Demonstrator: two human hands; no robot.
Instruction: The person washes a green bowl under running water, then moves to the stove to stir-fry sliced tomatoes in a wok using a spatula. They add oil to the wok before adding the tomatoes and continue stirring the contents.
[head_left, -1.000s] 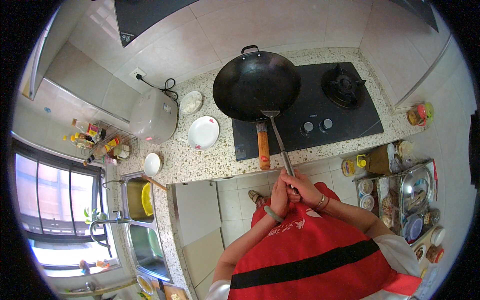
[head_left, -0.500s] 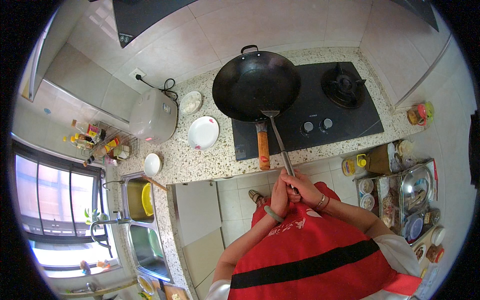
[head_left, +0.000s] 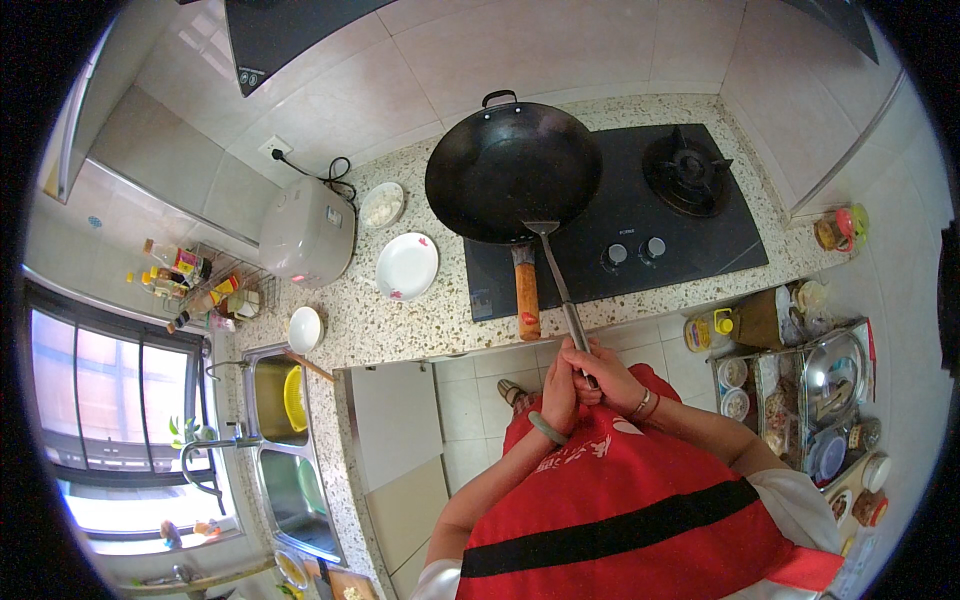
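Both my hands are closed together in front of my red apron. The handle end of a metal spatula [head_left: 566, 290] runs between them. My right hand [head_left: 612, 378] wraps round the handle, and my left hand [head_left: 560, 393] presses against it from the other side, its fingers partly hidden. Forward of my hands, the spatula's blade rests at the near rim of a black wok [head_left: 510, 165], beside the wok's wooden handle [head_left: 526, 295]. The wok sits on the left part of a black gas hob [head_left: 620, 215]; no food shows inside it.
Left of the wok are a white plate [head_left: 407, 267], a small dish of white pieces [head_left: 382, 206], a rice cooker [head_left: 306, 235] and a white bowl [head_left: 305, 328]. A double sink [head_left: 300, 500] lies at the left. A loaded storage rack [head_left: 790, 400] stands close on my right.
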